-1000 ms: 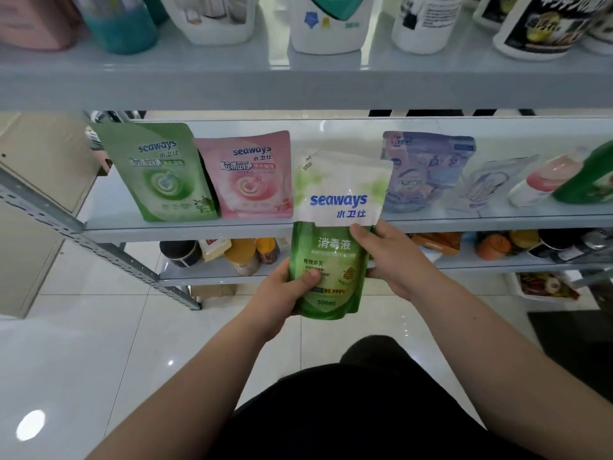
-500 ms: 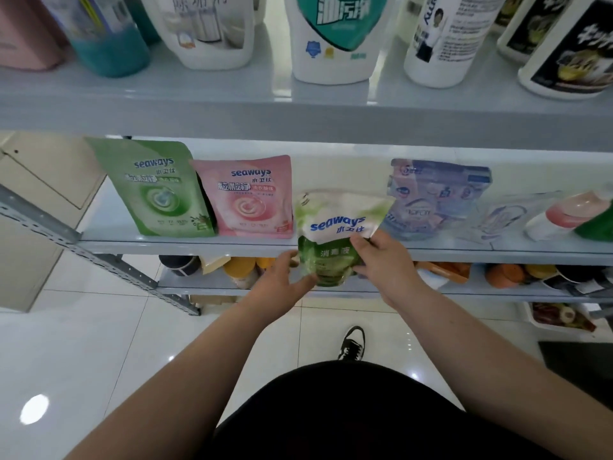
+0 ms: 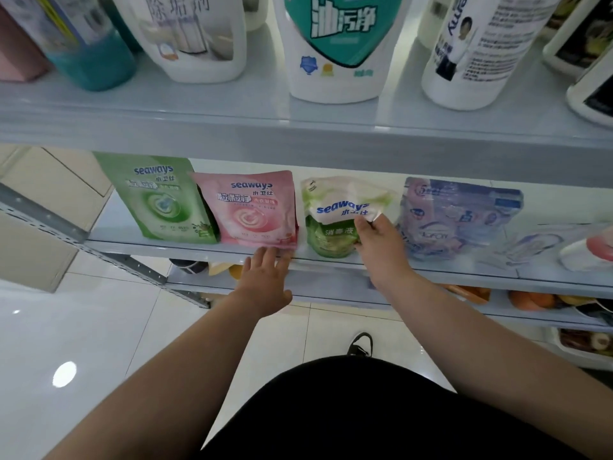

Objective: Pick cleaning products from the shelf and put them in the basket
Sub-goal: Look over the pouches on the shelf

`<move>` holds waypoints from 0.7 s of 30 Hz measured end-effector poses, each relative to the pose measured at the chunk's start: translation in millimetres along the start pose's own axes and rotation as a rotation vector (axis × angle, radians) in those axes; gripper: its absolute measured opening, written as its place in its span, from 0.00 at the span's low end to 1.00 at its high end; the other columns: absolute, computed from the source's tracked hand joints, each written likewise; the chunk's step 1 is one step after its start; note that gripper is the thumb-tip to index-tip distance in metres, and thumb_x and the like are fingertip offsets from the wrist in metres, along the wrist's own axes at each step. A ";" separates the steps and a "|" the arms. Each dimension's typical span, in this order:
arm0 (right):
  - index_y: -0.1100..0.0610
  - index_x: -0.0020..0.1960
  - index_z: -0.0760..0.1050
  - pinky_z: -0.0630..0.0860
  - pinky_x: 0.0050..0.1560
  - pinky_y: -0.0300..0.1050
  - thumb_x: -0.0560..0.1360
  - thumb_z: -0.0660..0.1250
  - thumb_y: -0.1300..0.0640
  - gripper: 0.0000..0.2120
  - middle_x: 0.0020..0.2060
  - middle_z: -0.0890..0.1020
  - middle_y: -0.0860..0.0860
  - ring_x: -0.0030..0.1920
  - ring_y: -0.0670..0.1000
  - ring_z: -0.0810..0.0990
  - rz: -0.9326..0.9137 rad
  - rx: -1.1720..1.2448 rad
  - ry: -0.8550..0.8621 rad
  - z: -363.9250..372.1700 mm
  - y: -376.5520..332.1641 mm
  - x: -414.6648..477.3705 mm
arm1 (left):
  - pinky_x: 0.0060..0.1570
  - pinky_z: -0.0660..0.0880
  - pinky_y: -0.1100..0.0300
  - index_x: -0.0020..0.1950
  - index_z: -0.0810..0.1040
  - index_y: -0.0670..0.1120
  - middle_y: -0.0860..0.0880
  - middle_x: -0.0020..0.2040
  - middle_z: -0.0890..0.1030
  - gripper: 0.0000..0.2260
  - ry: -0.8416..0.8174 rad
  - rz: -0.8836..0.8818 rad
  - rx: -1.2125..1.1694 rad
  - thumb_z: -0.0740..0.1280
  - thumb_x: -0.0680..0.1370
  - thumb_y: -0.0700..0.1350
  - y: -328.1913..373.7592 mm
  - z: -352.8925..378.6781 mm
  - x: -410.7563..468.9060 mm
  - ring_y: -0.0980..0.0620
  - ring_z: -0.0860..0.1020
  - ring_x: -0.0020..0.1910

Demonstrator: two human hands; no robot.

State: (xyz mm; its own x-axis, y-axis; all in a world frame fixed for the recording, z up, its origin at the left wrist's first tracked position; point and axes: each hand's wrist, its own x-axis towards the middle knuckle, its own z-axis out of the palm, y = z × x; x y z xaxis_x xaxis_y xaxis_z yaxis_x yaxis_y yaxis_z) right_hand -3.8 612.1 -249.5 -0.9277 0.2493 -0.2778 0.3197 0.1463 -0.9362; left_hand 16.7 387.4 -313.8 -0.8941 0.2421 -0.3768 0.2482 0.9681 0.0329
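A green and white seaways pouch [image 3: 335, 215] stands on the middle shelf [image 3: 338, 260], its top bent over. My right hand [image 3: 378, 244] pinches its right side, thumb on the white front. My left hand [image 3: 265, 278] is flat with straight fingers at the shelf's front edge, fingertips touching the bottom of a pink seaways pouch [image 3: 252, 207]. A larger green seaways pouch [image 3: 159, 197] stands left of the pink one. A blue and purple pouch [image 3: 457, 217] stands to the right. No basket is in view.
The top shelf [image 3: 298, 127] carries a teal bottle [image 3: 83, 44], white jugs [image 3: 195, 34] and a white bottle with a teal label [image 3: 338, 44]. A pink and white bottle [image 3: 593, 250] lies at the far right. Lower shelves hold several small goods. White tiled floor below.
The green and white pouch went from held up in both hands onto the middle shelf. My left hand let go of it and moved left to the pink pouch's base.
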 end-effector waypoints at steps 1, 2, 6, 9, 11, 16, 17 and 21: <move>0.35 0.46 0.79 0.78 0.61 0.66 0.74 0.62 0.38 0.07 0.51 0.85 0.48 0.57 0.56 0.83 -0.002 0.024 0.002 0.5 -0.2 2.1 | 0.79 0.54 0.41 0.84 0.45 0.50 0.42 0.81 0.53 0.42 0.001 0.000 0.011 0.65 0.78 0.60 -0.6 0.1 1.6 0.36 0.51 0.81; 0.32 0.45 0.79 0.78 0.62 0.66 0.76 0.63 0.39 0.06 0.51 0.85 0.47 0.57 0.55 0.83 -0.004 0.045 0.010 0.8 -0.2 4.2 | 0.79 0.54 0.41 0.84 0.45 0.51 0.42 0.81 0.53 0.42 -0.004 -0.003 0.021 0.64 0.78 0.60 -1.3 -0.1 2.9 0.35 0.50 0.81; 0.30 0.43 0.79 0.78 0.63 0.65 0.82 0.64 0.46 0.13 0.52 0.85 0.46 0.59 0.55 0.82 0.005 0.079 0.049 1.8 -0.2 11.3 | 0.79 0.52 0.39 0.84 0.43 0.52 0.43 0.82 0.51 0.41 -0.039 -0.013 0.035 0.63 0.79 0.61 -3.6 -0.2 7.2 0.32 0.47 0.81; 0.35 0.46 0.78 0.79 0.63 0.64 0.83 0.64 0.46 0.10 0.51 0.85 0.43 0.58 0.53 0.82 0.008 0.087 0.057 5.0 0.6 15.0 | 0.79 0.53 0.40 0.84 0.42 0.52 0.43 0.83 0.50 0.42 -0.049 -0.003 0.038 0.63 0.79 0.62 -5.0 -0.9 8.9 0.32 0.47 0.81; 0.39 0.48 0.77 0.79 0.62 0.64 0.84 0.63 0.47 0.07 0.52 0.85 0.45 0.58 0.54 0.82 -0.005 0.086 0.058 6.9 1.3 16.1 | 0.79 0.53 0.40 0.84 0.42 0.53 0.43 0.83 0.49 0.42 -0.063 0.003 0.049 0.63 0.78 0.62 -6.4 -3.1 10.7 0.32 0.46 0.81; 0.39 0.51 0.76 0.78 0.63 0.63 0.84 0.62 0.46 0.05 0.56 0.84 0.46 0.60 0.54 0.81 -0.016 0.056 0.083 10.5 1.8 16.0 | 0.79 0.54 0.40 0.84 0.43 0.55 0.44 0.83 0.46 0.42 -0.086 0.009 0.035 0.64 0.78 0.61 -10.3 -8.3 14.4 0.34 0.46 0.81; 0.38 0.51 0.76 0.77 0.64 0.63 0.84 0.62 0.45 0.05 0.56 0.84 0.46 0.61 0.54 0.81 -0.015 0.047 0.084 11.1 1.5 15.7 | 0.79 0.54 0.40 0.84 0.42 0.55 0.44 0.83 0.46 0.42 -0.087 0.014 0.036 0.64 0.78 0.61 -10.3 -8.2 14.3 0.34 0.46 0.81; 0.39 0.57 0.74 0.76 0.63 0.58 0.81 0.62 0.41 0.08 0.57 0.83 0.44 0.62 0.54 0.80 -0.013 -0.060 0.077 9.1 -2.1 11.0 | 0.79 0.54 0.40 0.84 0.42 0.52 0.44 0.84 0.45 0.40 -0.108 0.040 0.043 0.61 0.79 0.58 -10.2 -7.7 10.2 0.34 0.45 0.81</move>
State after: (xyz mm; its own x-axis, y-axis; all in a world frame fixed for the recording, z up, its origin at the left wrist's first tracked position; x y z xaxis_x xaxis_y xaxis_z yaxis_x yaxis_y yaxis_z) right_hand -16.5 605.8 -252.6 -0.9149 0.3200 -0.2461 0.3209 0.2065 -0.9243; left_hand 2.2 380.5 -310.9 -0.8387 0.2696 -0.4732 0.3004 0.9537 0.0108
